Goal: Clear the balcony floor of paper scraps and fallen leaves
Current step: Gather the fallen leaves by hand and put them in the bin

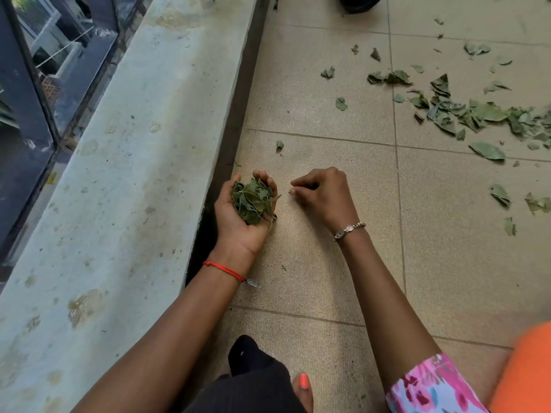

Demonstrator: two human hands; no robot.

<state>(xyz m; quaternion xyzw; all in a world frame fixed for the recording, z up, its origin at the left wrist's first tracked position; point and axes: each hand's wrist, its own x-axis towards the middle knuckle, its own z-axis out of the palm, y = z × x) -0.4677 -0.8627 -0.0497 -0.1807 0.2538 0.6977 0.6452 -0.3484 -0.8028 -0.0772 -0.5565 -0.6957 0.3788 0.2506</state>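
Risk of spill: left hand (pixel 245 210) cupped palm-up, heaped with leaves (pixel 252 201) by the ledge (pixel 125 174), right hand (pixel 323 195) pinching a tiny scrap (pixel 289 191); most leaves (pixel 477 114) on floor (pixel 328 263).

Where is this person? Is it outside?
Likely a balcony, high up: a tiled floor strewn with leaves, a concrete ledge along its edge, and buildings below it.
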